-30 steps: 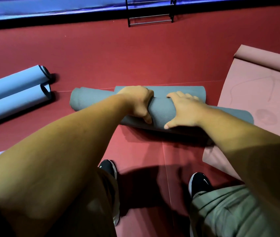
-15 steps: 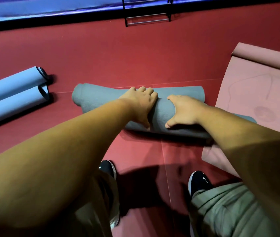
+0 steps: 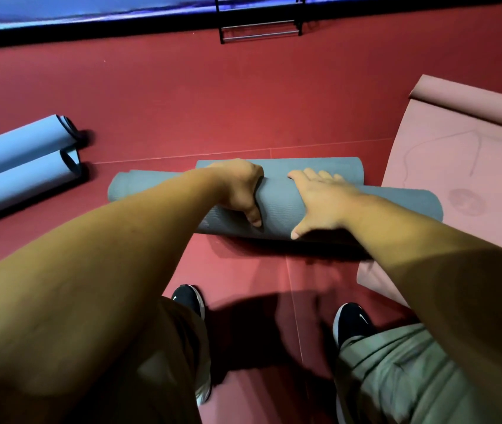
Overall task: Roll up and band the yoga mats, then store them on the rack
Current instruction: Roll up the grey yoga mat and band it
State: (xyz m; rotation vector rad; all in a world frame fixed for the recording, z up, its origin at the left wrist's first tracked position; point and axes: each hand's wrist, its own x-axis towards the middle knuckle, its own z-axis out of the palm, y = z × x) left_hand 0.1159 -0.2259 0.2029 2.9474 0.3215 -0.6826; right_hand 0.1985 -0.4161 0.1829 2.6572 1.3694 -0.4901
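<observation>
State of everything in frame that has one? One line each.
grey mat: nearly rolled, short flat tail remaining.
left hand: grips the roll.
right hand: flat, pressing the roll.
blue mats: both rolled, on floor.
pink mat: unrolled, far end curled.
rack: visible rungs bare.

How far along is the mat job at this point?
Done: two blue mats lie rolled, bands not visible. In hand: left hand grips and right hand presses the grey mat, nearly rolled. Left: pink mat lies mostly open; rack shows no mats.
</observation>
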